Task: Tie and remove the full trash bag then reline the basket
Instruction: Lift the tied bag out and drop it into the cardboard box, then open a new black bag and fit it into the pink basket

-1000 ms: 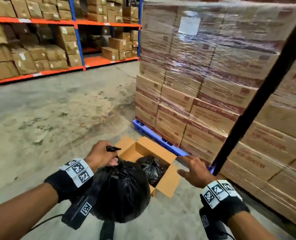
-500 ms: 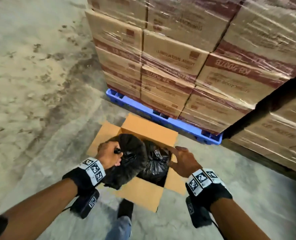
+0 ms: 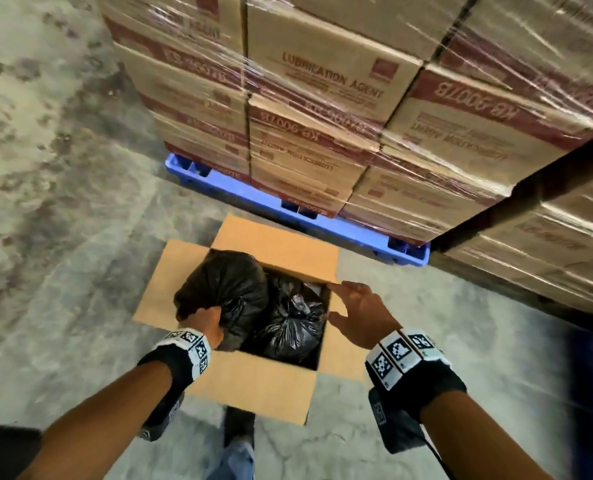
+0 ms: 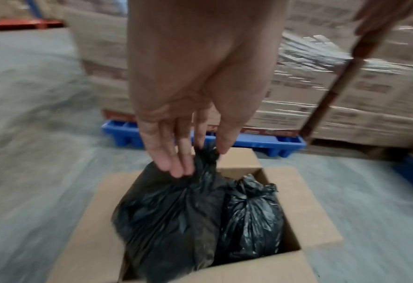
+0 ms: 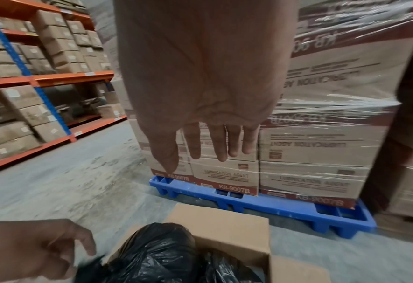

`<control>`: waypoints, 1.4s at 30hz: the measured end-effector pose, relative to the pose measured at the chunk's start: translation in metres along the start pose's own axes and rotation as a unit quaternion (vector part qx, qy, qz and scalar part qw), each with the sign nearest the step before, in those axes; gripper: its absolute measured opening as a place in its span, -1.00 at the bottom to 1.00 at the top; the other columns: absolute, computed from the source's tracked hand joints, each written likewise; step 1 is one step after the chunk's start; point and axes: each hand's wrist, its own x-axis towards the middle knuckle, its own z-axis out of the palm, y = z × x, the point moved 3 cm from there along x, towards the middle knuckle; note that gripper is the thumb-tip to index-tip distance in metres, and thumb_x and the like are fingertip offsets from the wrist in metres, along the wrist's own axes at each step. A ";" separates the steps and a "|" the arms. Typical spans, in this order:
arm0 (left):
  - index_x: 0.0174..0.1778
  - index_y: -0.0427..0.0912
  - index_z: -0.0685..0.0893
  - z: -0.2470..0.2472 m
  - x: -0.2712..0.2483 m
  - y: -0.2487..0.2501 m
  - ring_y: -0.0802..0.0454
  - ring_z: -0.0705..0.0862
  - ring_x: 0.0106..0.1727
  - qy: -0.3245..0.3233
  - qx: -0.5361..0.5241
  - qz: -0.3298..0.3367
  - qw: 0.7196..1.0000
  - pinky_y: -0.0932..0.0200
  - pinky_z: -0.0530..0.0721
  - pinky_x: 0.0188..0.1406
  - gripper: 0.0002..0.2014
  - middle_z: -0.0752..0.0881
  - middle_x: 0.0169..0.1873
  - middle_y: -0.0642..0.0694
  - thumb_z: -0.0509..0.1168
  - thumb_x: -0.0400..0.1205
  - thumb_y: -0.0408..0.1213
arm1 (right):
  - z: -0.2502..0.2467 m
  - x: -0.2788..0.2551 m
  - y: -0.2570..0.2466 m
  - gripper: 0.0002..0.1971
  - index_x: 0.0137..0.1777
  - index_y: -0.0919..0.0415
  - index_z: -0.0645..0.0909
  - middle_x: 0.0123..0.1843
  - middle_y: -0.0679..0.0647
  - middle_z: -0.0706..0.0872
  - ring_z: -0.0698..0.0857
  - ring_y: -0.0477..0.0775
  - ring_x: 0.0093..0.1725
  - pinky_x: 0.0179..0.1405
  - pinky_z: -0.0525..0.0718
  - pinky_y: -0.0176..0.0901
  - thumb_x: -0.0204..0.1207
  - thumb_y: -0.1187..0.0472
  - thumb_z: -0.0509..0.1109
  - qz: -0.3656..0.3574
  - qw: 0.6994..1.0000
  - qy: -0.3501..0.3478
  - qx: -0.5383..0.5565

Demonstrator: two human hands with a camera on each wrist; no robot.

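Note:
An open cardboard box (image 3: 263,386) stands on the concrete floor with its flaps spread. My left hand (image 3: 203,320) pinches the knotted top of a full black trash bag (image 3: 225,282), which sits in the box's left half. The left wrist view shows my left hand's fingertips (image 4: 176,168) on the twisted neck of this bag (image 4: 171,214). A second tied black bag (image 3: 291,327) fills the right half. My right hand (image 3: 353,310) hovers flat and empty over the box's right flap, fingers (image 5: 222,149) straight.
Just beyond the box, a blue plastic pallet (image 3: 253,199) carries shrink-wrapped cartons (image 3: 322,81) stacked high. A dark upright post (image 3: 530,188) runs along the right. Orange and blue shelving (image 5: 42,78) stands far left across bare concrete. My shoe (image 3: 239,427) is behind the box.
My left hand has lowered the tied bag from in front of the box down into its left half. My right hand moved in over the right flap. The view has tilted down.

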 end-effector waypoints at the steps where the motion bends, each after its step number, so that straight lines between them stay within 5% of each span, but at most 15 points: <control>1: 0.27 -0.12 0.54 -0.005 -0.012 0.014 -0.32 0.65 0.23 0.003 0.021 0.018 1.000 -0.12 0.65 0.18 -0.64 0.68 0.22 -0.28 0.22 0.56 -0.15 | -0.001 -0.013 0.006 -0.42 0.59 0.01 0.19 0.61 0.13 0.34 0.22 0.17 0.60 0.53 0.26 0.05 0.57 0.09 0.24 0.013 1.000 0.005 0.013; 4: 0.39 -0.06 0.47 -0.026 -0.051 0.070 -0.22 0.56 0.36 0.043 0.066 0.110 0.991 -0.07 0.56 0.30 -0.55 0.64 0.32 -0.18 0.21 0.58 -0.05 | -0.007 -0.053 0.030 -0.43 0.58 0.02 0.20 0.63 0.10 0.29 0.19 0.15 0.61 0.55 0.20 0.05 0.58 0.05 0.24 0.054 0.997 0.035 0.034; 8: 0.56 -0.07 0.24 -0.044 -0.134 0.171 -0.13 0.22 0.61 0.078 0.086 0.244 0.963 -0.14 0.21 0.57 -0.32 0.35 0.58 -0.11 0.20 0.55 0.14 | -0.013 -0.132 0.075 -0.42 0.58 0.03 0.22 0.64 0.10 0.28 0.22 0.13 0.61 0.55 0.23 0.01 0.58 0.03 0.25 0.108 0.985 0.115 0.065; 15: 0.59 -0.05 0.18 0.027 -0.338 0.334 -0.07 0.11 0.65 0.108 0.141 0.454 0.873 -0.02 0.08 0.58 -0.24 0.26 0.61 -0.08 0.14 0.51 0.23 | 0.018 -0.362 0.176 -0.40 0.59 0.07 0.20 0.63 0.13 0.27 0.22 0.15 0.61 0.55 0.22 0.03 0.57 0.04 0.26 0.191 0.941 0.265 0.085; 19: 0.59 -0.04 0.18 0.118 -0.455 0.415 -0.03 0.09 0.67 0.112 0.175 0.550 0.809 0.07 0.03 0.59 0.07 0.23 0.63 -0.04 -0.23 0.12 0.40 | 0.077 -0.520 0.251 -0.39 0.57 0.09 0.24 0.61 0.18 0.31 0.29 0.18 0.58 0.55 0.29 0.04 0.53 0.04 0.30 0.256 0.903 0.334 0.085; 23: 0.61 -0.01 0.13 0.220 -0.560 0.490 -0.01 0.04 0.68 0.102 0.205 0.611 0.758 0.04 -0.01 0.62 -0.11 0.15 0.66 -0.05 0.01 0.40 0.38 | 0.150 -0.670 0.311 -0.35 0.55 0.16 0.30 0.56 0.25 0.39 0.34 0.25 0.55 0.49 0.37 0.06 0.46 0.03 0.32 0.315 0.867 0.371 0.103; 28: 0.59 0.00 0.19 0.347 -0.687 0.575 0.02 0.09 0.67 0.072 0.243 0.702 0.666 0.11 0.05 0.58 0.07 0.22 0.64 -0.02 -0.21 0.14 0.46 | 0.249 -0.829 0.378 -0.35 0.47 0.21 0.43 0.47 0.33 0.50 0.47 0.34 0.45 0.41 0.48 0.17 0.37 -0.03 0.25 0.388 0.798 0.435 0.157; 31: 0.54 -0.04 0.30 0.426 -0.750 0.622 0.00 0.27 0.59 0.059 0.251 0.737 0.625 0.06 0.22 0.53 -0.04 0.40 0.54 -0.03 -0.07 0.25 0.42 | 0.310 -0.911 0.422 -0.36 0.50 0.20 0.39 0.46 0.30 0.49 0.45 0.32 0.46 0.43 0.44 0.12 0.39 0.04 0.30 0.433 0.762 0.448 0.175; 38: 0.56 0.02 0.25 0.627 -0.820 0.726 -0.03 0.19 0.64 -0.007 0.278 0.750 0.600 -0.06 0.25 0.58 -0.28 0.34 0.58 -0.02 0.23 0.52 0.23 | 0.435 -1.047 0.568 -0.39 0.56 0.11 0.26 0.57 0.19 0.36 0.31 0.19 0.56 0.50 0.28 0.01 0.52 0.07 0.31 0.492 0.739 0.417 0.196; 42: 0.58 -0.04 0.24 0.734 -0.845 0.784 -0.05 0.23 0.63 -0.042 0.293 0.718 0.630 -0.06 0.28 0.56 -0.14 0.34 0.59 -0.07 0.12 0.41 0.36 | 0.491 -1.114 0.662 -0.47 0.47 0.10 0.38 0.45 0.16 0.49 0.42 0.22 0.47 0.38 0.40 0.04 0.49 0.04 0.32 0.501 0.751 0.372 0.216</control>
